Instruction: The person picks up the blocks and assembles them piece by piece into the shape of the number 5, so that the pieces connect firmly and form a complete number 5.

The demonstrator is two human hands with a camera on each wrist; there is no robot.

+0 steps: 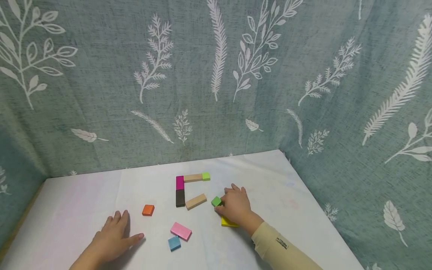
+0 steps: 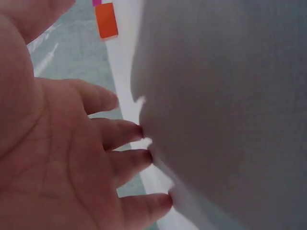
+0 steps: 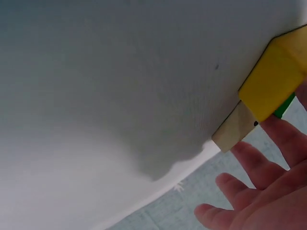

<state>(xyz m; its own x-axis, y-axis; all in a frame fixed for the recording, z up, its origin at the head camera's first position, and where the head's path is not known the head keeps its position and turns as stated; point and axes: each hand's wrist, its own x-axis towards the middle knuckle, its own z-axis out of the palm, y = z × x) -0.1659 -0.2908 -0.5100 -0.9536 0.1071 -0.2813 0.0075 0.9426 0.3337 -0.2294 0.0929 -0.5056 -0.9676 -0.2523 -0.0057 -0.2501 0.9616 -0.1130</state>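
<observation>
In the head view, my right hand pinches a small green block between thumb and index finger, its other fingers spread. Beneath that hand lies a yellow block, partly covered. The right wrist view has the yellow block close up, a plain wooden block by the fingertips and a sliver of green behind. My left hand rests low over the table with fingers extended and holds nothing. Nearest to it is an orange block.
A magenta block, a black block, a wooden block and a lime block form a corner shape. Another wooden block lies slanted beside it. Closer in are a pink block and a blue block. Patterned curtains surround the white table.
</observation>
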